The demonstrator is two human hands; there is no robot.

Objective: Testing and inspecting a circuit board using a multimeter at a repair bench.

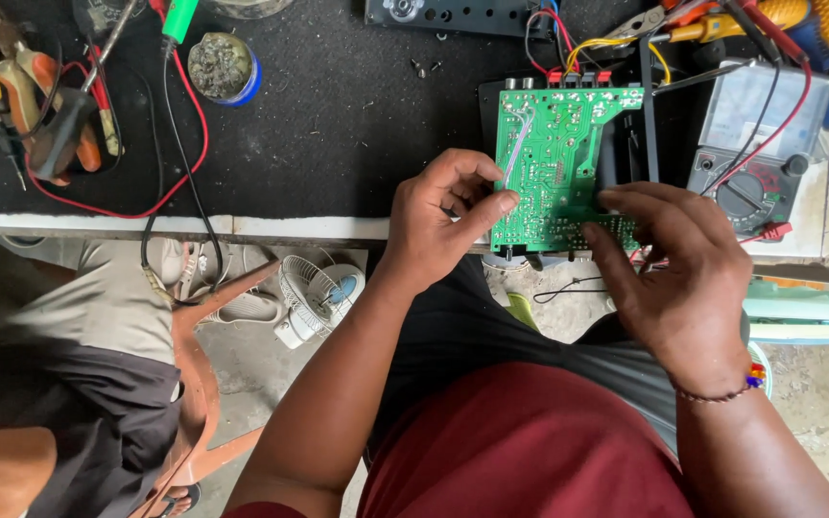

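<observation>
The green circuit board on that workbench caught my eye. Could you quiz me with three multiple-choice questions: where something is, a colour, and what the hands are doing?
1. Where is the multimeter?
A. right of the circuit board
B. on the floor
C. on the chair

2. What colour is the rim of the small round tin?
A. yellow
B. blue
C. pink

3. How do the hands meet the board?
A. both away from it
B. one lies flat on top
C. left hand and right hand hold its lower edge

Answers: 1 A, it sits beside the board's right side. 2 B, a blue rim shows. 3 C, fingers of both touch the board's bottom.
</observation>
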